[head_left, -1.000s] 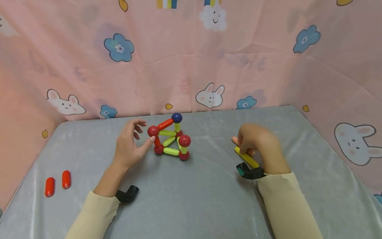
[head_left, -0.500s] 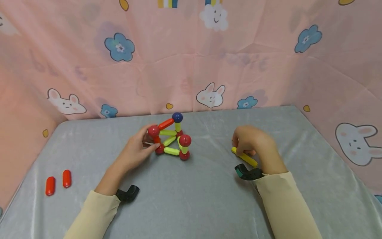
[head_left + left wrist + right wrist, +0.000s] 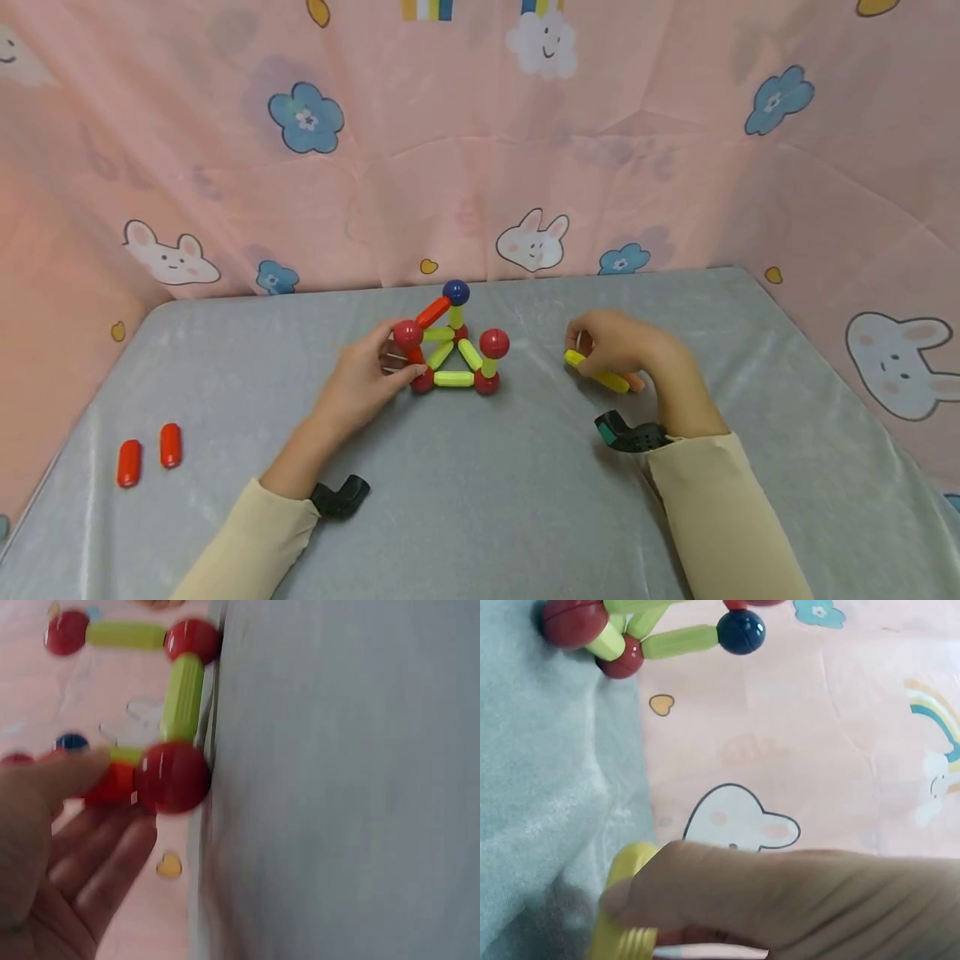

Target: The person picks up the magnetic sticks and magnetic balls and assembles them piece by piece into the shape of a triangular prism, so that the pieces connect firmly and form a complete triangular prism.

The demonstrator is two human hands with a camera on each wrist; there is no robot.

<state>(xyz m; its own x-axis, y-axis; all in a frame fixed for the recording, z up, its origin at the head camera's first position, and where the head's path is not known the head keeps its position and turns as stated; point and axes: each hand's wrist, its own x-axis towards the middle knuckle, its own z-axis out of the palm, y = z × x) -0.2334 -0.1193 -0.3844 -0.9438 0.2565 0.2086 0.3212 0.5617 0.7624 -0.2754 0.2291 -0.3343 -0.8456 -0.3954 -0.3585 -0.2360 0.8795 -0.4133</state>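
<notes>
My left hand (image 3: 363, 379) holds a magnetic ball-and-rod frame at its left corner, thumb and fingers around the upright red rod (image 3: 112, 782) between two red balls. The frame has a base of lime rods (image 3: 453, 379) and red balls, a blue ball (image 3: 456, 292) on a lime post at the back, and a red ball (image 3: 494, 343) on a post at the right. A slanted red rod (image 3: 432, 313) joins the blue ball to the upper left red ball (image 3: 408, 334). My right hand (image 3: 618, 342) pinches a yellow rod (image 3: 611, 382); an orange rod (image 3: 635, 382) shows beside it, partly hidden.
Two short red rods (image 3: 129, 463) lie apart at the left of the grey cloth-covered table (image 3: 480, 500). A pink printed curtain (image 3: 420, 183) rises along the back edge and both sides.
My left hand has closed around the frame's left upright, and the frame has shifted right and turned slightly. The right hand has moved a little left with the yellow rod.
</notes>
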